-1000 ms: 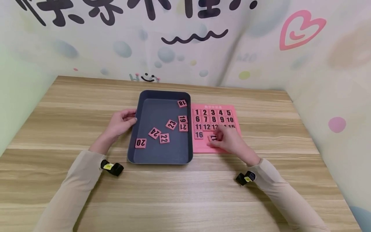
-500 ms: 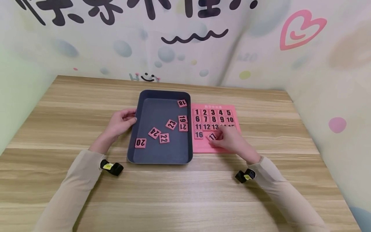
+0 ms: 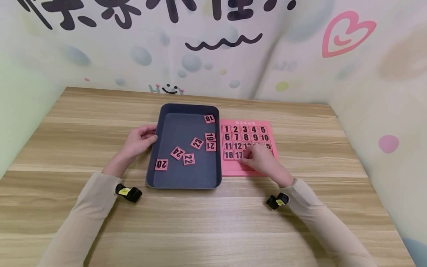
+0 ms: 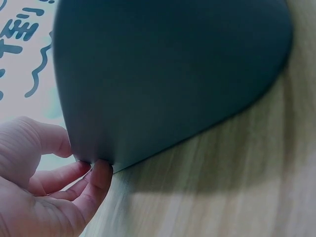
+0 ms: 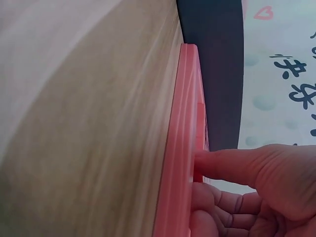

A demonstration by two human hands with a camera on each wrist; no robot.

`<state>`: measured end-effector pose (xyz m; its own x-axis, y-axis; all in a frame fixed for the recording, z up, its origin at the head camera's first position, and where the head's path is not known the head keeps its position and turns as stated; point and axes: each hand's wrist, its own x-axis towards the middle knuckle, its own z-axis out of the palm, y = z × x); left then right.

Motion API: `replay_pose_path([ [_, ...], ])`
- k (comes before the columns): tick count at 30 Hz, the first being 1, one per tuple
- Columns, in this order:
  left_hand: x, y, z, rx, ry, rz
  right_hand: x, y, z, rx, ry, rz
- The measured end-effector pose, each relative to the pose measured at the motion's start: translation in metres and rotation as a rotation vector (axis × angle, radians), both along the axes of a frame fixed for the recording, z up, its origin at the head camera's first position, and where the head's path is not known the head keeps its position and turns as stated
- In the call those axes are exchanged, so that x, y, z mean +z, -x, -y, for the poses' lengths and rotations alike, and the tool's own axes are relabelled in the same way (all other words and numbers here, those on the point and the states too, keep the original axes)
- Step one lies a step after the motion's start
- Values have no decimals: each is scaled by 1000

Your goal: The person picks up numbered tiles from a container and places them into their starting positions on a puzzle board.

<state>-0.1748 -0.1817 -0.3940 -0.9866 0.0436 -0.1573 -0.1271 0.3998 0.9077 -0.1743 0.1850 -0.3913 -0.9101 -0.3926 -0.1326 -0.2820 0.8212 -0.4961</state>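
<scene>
A pink number board [image 3: 233, 170] lies on the table with numbered tiles in rows. My right hand [image 3: 261, 159] is bent over its lower rows, thumb and fingertips at the right side of the pink tile marked 17 [image 3: 238, 155]. That tile sits straight beside the tile marked 16 [image 3: 228, 155]; my fingers cover part of it and of the row above. In the right wrist view, the thumb and curled fingers meet the edge of the board [image 5: 180, 138]. My left hand [image 3: 140, 140] holds the left side of the dark grey tray [image 4: 173, 74], thumb by the rim, fingertips on the outer wall.
Several loose tiles lie in the tray, among them 18 [image 3: 209, 118], 20 [image 3: 161, 164] and 23 [image 3: 197, 143]. The tray stands right against the board's left edge. Behind the wooden table [image 3: 213, 226] is a printed wall [image 3: 133, 74].
Tile 17, tilted and partly covered before, has turned straight and moved left and up beside 16. My right hand has shifted slightly left. The left hand and tray have stayed still.
</scene>
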Motion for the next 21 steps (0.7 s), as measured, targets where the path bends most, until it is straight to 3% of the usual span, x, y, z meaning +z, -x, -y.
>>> replay_pose_path([
  [10,0,-1,-1,5,0,-1,4,4,-2,-6,-9,32],
  [14,1,-1,-1,-4,0,-2,15,9,1,9,-17,-20],
  [21,0,-1,0,-1,-4,-11,37,22,28,48,74,-69],
])
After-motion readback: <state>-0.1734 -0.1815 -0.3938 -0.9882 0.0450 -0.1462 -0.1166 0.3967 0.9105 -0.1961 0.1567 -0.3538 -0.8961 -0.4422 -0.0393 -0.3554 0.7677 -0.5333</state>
